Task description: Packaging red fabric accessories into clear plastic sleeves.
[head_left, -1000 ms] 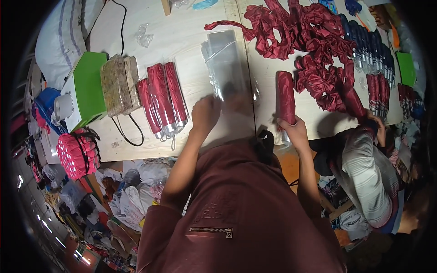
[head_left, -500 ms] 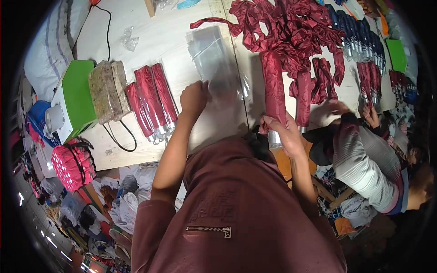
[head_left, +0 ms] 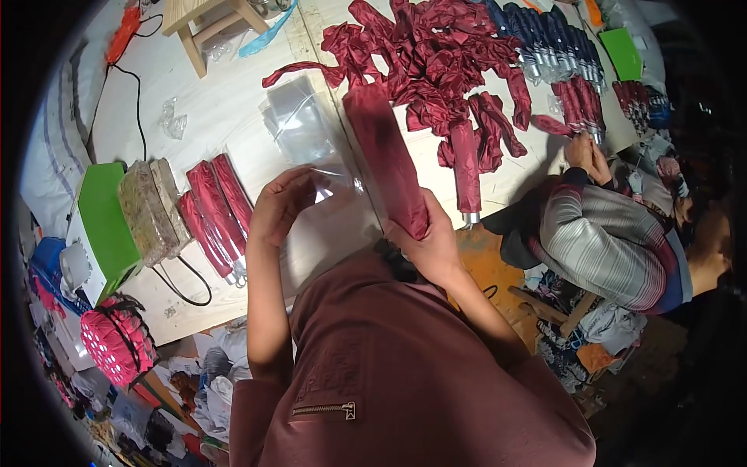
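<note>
My right hand [head_left: 429,243] is wrapped round the lower end of a folded dark red umbrella [head_left: 381,144], which slants up and to the left over the table. My left hand [head_left: 282,206] has its fingers curled on the near end of a clear plastic sleeve [head_left: 336,180]. More flat clear sleeves [head_left: 298,117] lie stacked just beyond it. Left of my left hand are several red umbrellas in clear sleeves [head_left: 222,194]. Beyond the held umbrella spreads a heap of crumpled red fabric pieces [head_left: 436,66], with another folded red umbrella [head_left: 466,167] at its near side.
Two brown wrapped blocks [head_left: 145,210] stand by a green and white box [head_left: 101,222] at the left. A wooden stool [head_left: 198,27] is at the far edge. Navy umbrellas [head_left: 556,43] lie far right. A co-worker's hands [head_left: 587,158] handle red umbrellas at the right.
My right hand has raised the red umbrella and brought it left, toward the sleeves. My left hand has turned, its fingers now at the sleeve's near end. The view has shifted right.
</note>
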Tool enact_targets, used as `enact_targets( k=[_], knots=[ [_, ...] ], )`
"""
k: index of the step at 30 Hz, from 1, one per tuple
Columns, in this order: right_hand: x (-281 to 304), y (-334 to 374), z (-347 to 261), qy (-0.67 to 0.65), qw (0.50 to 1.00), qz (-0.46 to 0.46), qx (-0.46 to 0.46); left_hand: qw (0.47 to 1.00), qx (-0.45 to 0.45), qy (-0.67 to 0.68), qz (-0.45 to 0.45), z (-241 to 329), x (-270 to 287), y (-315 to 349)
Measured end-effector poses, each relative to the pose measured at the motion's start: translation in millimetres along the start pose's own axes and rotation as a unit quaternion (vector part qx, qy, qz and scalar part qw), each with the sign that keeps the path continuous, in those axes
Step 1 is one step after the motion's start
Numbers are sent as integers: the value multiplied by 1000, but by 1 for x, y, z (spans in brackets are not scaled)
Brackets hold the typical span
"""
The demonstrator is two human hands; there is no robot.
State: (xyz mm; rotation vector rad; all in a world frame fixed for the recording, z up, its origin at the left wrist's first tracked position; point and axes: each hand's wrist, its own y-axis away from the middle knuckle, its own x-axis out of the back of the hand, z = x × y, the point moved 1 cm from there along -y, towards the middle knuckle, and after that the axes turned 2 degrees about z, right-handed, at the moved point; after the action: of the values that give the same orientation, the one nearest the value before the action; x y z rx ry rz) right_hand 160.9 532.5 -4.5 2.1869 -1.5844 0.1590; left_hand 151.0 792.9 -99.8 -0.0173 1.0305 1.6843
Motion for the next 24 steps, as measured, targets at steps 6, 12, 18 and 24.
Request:
enact_targets(
  k=[6, 12, 18, 24],
  knots=[
    [18, 18, -19, 59, 995, 66, 40, 991, -124, -32, -33, 52, -50, 41],
    [37, 44, -44, 96, 981, 91, 139, 958, -272, -71, -57, 96, -82, 85],
    [41, 68, -50, 90, 960, 100, 245, 932, -352, -87, -21, 109, -103, 101],
    [43, 89, -53, 140, 952, 69, 263, 936, -345, -25, -71, 113, -123, 96]
  ],
)
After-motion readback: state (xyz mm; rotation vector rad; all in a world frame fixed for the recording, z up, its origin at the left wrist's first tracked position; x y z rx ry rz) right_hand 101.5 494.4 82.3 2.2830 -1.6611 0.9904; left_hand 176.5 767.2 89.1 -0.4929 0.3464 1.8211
